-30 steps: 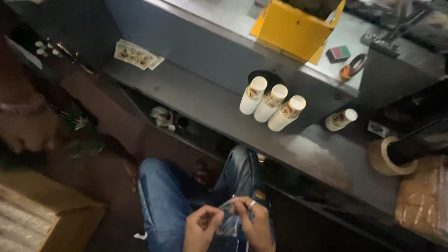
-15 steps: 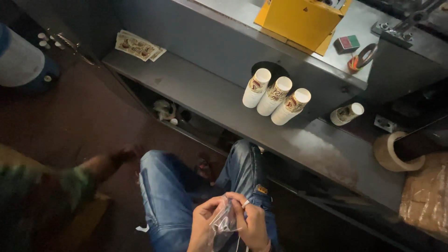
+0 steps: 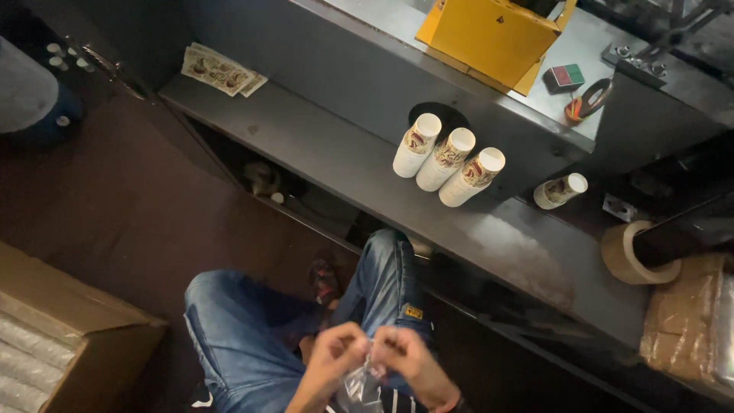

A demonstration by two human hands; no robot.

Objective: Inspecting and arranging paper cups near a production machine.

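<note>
Low in the head view, over my blue-jeaned legs, both hands pinch the top of a small clear plastic bag (image 3: 361, 386). My left hand (image 3: 333, 359) grips its left edge and my right hand (image 3: 409, 361) grips its right edge, fingers nearly touching. The bag hangs crumpled between and below them. Three stacks of printed paper cups (image 3: 447, 159) stand side by side on the grey metal shelf (image 3: 336, 157) in front of me, well beyond my hands. A fourth, shorter cup stack (image 3: 560, 190) lies on its side to their right.
A yellow box (image 3: 489, 34), a red-green switch (image 3: 564, 77) and scissors (image 3: 589, 99) sit on the upper ledge. A tape roll (image 3: 628, 256) is at right beside a wrapped brown bundle (image 3: 684, 317). Printed flat sheets (image 3: 218, 70) lie far left. A cardboard carton (image 3: 65, 336) stands at bottom left.
My hands brought the bag's top edges together and sit slightly lower in view. A person's arm seen at left half a second ago is gone.
</note>
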